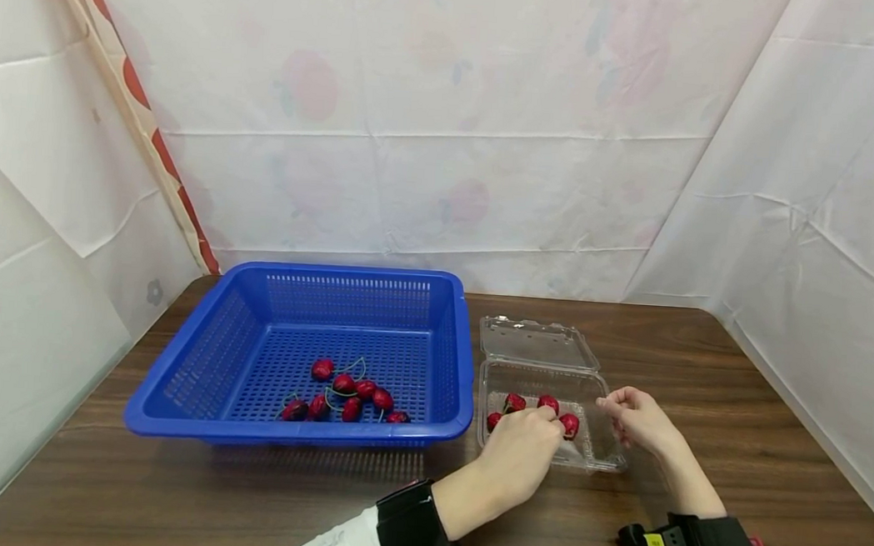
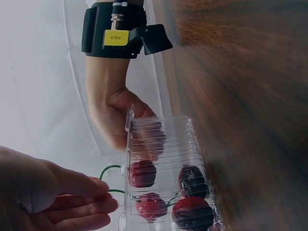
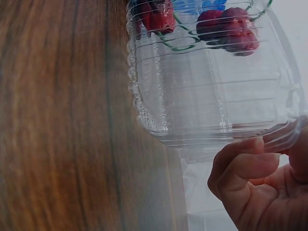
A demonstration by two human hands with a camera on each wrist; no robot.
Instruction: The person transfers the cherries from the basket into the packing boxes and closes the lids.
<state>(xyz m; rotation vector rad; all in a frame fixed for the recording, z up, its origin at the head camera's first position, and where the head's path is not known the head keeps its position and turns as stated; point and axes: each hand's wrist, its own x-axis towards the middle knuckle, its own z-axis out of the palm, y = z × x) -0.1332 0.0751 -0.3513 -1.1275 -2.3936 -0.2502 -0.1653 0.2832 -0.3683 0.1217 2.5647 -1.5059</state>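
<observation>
A clear plastic clamshell box (image 1: 603, 438) stands on the table with its lid (image 1: 538, 343) folded back. Several red cherries (image 1: 515, 403) with green stems lie inside it. My left hand (image 1: 519, 453) reaches over the box's near side. In the left wrist view, its thumb and fingers pinch a green cherry stem (image 2: 110, 167), and a cherry (image 2: 143, 173) hangs within the box below the rim. My right hand (image 1: 642, 419) grips the box's right rim; the right wrist view shows its fingers (image 3: 250, 163) curled at the plastic edge.
Left of the box sits a large blue plastic basket (image 1: 299, 432), holding several more cherries (image 1: 343, 383) toward its near right corner. White sheeting (image 1: 415, 138) encloses the brown wooden table (image 1: 759, 410) at the back and both sides.
</observation>
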